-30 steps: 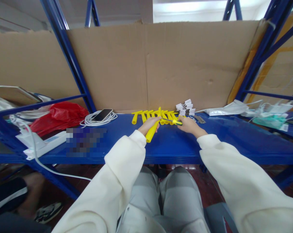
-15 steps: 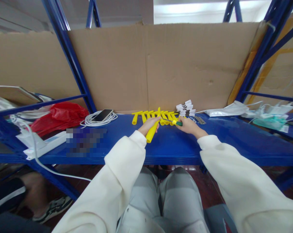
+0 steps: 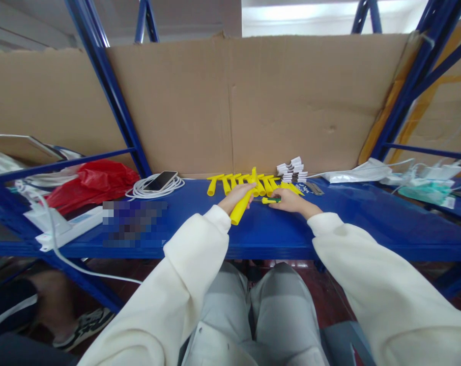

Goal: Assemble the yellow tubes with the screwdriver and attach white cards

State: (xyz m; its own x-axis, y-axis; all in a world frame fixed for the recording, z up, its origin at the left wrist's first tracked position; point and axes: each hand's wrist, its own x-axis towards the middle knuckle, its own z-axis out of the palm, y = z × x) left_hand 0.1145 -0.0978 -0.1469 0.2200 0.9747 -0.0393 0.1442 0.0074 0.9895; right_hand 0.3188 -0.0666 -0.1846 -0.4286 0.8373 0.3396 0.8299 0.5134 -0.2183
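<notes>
My left hand (image 3: 235, 199) is wrapped round a yellow T-shaped piece (image 3: 238, 211), whose round end points down toward me. In my right hand (image 3: 291, 200) is a small screwdriver (image 3: 269, 201) with a yellow and green handle, pointing left toward that piece; its tip is too small to make out. Behind both hands, several similar yellow pieces (image 3: 212, 187) lie in a row on the blue table (image 3: 192, 223). A stack of white and black parts (image 3: 293, 170) stands at the right end of the row.
On the left are a phone (image 3: 161, 181) on a coiled white cable (image 3: 139, 191), a red plastic bag (image 3: 101, 180) and a white power strip (image 3: 78, 226). A white packet (image 3: 356, 172) lies back right. Cardboard (image 3: 268, 101) stands behind. A person's leg (image 3: 51, 300) shows lower left.
My right hand has moved slightly left and down with the screwdriver, which now sits lower beside the held piece. My left hand and its piece have barely shifted.
</notes>
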